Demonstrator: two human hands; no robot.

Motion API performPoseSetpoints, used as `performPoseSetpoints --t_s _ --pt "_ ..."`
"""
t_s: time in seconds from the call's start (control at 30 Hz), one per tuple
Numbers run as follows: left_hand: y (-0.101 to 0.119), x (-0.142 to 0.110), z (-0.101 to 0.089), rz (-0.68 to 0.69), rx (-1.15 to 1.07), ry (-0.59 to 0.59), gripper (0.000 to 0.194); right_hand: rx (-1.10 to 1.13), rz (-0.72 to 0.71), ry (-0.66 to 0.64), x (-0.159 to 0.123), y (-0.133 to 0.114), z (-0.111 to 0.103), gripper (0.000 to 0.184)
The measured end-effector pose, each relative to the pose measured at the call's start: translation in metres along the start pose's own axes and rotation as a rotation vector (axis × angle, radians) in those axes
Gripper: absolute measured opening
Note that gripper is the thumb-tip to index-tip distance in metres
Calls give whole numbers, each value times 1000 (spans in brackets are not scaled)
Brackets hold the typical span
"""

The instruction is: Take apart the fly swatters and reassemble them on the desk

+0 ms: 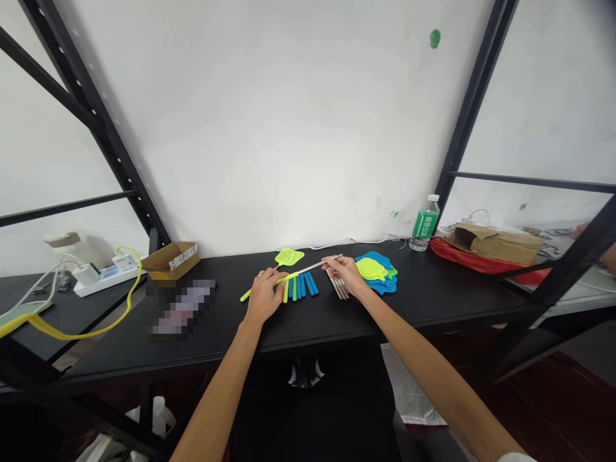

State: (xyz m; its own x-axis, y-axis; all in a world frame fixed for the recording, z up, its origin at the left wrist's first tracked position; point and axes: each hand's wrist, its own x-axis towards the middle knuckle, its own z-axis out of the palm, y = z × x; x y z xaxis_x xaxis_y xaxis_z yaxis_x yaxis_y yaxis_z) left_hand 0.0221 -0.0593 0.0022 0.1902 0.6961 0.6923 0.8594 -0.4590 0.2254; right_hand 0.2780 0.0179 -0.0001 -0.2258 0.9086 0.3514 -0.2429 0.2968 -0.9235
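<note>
My left hand [264, 296] is closed on a yellow-green plastic handle [290, 276]. My right hand [347, 272] pinches a thin metal rod [315, 264], whose left end meets the handle's right end; how far it sits inside I cannot tell. Below the rod lie several loose handles [302, 286] in yellow, green and blue, side by side. Several more metal rods [338, 287] rest under my right hand. To its right is a pile of blue, green and yellow swatter heads [373, 269]. Behind my left hand lies a yellow-green fly swatter [289, 256], partly hidden by that hand.
An open cardboard box [173, 260] and a pixelated item [185, 309] are on the left of the black table [385, 314]. At the back right stands a water bottle [425, 224], near a red bag [486, 260] with cardboard [498, 242]. A yellow cable [129, 301] hangs at left.
</note>
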Motion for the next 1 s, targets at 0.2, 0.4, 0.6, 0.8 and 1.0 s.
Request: performPoseSetpoints --t_s 0.2,0.4,0.6,0.8,1.0 --pt "1 0 -1 19 -17 -9 30 -62 -25 -5 0 1 1 38" --pt "-1 0 -1 5 -23 6 30 -33 -47 36 0 1 0 35" --pt "-2 0 0 -29 -18 39 31 -2 -41 52 1 -1 -1 36" --pt "-3 -1 1 -30 -26 32 31 -24 -33 45 1 0 -1 30" --pt "-2 0 1 -11 -30 17 32 -74 -50 3 0 0 0 31"
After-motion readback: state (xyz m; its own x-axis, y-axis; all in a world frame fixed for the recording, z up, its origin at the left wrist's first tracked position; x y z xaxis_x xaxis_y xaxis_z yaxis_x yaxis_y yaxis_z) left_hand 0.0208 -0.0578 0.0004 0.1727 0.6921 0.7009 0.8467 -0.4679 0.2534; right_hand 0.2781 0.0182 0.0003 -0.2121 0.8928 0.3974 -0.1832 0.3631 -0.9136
